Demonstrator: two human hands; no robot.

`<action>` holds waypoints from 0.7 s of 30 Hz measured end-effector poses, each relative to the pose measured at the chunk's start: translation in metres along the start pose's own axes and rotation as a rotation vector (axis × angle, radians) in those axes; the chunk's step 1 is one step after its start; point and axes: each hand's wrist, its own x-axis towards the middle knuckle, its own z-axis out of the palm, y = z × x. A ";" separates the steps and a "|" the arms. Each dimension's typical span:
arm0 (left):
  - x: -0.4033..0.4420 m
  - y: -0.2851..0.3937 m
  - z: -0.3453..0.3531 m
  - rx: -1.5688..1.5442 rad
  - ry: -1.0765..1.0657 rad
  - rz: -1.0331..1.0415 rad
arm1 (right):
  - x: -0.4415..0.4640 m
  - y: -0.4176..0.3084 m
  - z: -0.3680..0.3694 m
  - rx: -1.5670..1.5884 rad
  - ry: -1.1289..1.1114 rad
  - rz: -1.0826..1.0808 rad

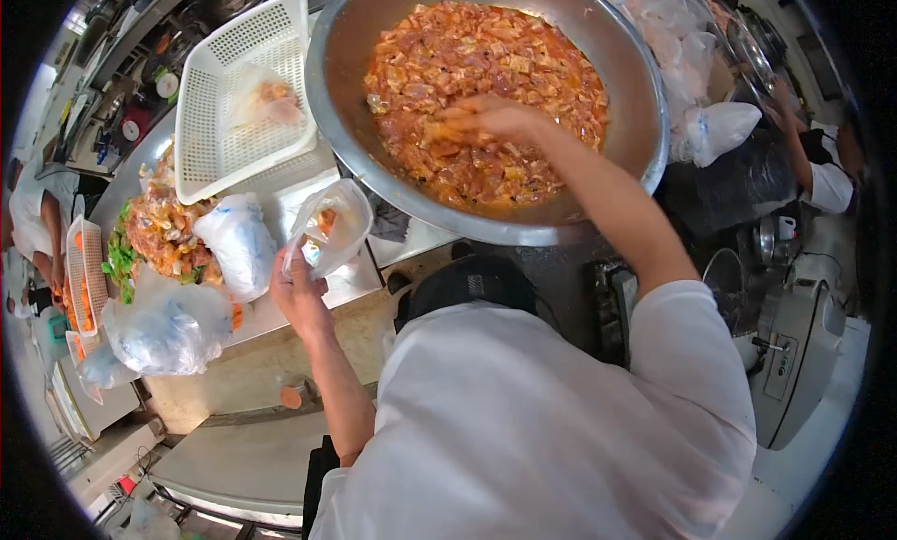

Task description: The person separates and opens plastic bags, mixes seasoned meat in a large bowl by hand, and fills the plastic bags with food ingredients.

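My left hand (299,283) grips the rim of a clear plastic bag (350,208), held open, with a little orange-red meat inside. My right hand (486,121) reaches down into the diced, marinated meat (523,63) that fills the bottom of a large steel bowl (645,120). Its fingertips are coated in sauce and blurred among the pieces, so their grip cannot be made out. Left of the bowl, a white perforated basket (210,101) holds one filled plastic bag (276,101).
On the metal table lie a heap of raw meat (168,227), green vegetable pieces (119,260) and plastic bag bundles (173,330). More bags (715,129) are piled right of the bowl. Other people stand at far left (42,213) and far right (827,171). A grey machine (799,362) is at lower right.
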 end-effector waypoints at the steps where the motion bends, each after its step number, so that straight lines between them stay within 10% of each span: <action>1: 0.001 0.000 0.000 0.020 0.005 -0.002 | -0.018 0.009 -0.017 -0.092 -0.064 0.058; 7: 0.003 -0.002 -0.003 0.025 -0.043 0.063 | -0.111 0.048 -0.061 -0.857 -0.120 0.661; 11: 0.006 -0.005 -0.007 -0.036 -0.083 0.005 | -0.082 0.108 -0.008 -1.303 -0.208 0.290; 15: 0.006 -0.003 -0.015 0.046 -0.082 0.069 | -0.094 -0.061 0.067 -0.535 -0.230 0.196; 21: 0.007 -0.003 -0.023 0.163 -0.085 0.196 | -0.016 -0.157 0.172 -0.436 -0.599 -0.229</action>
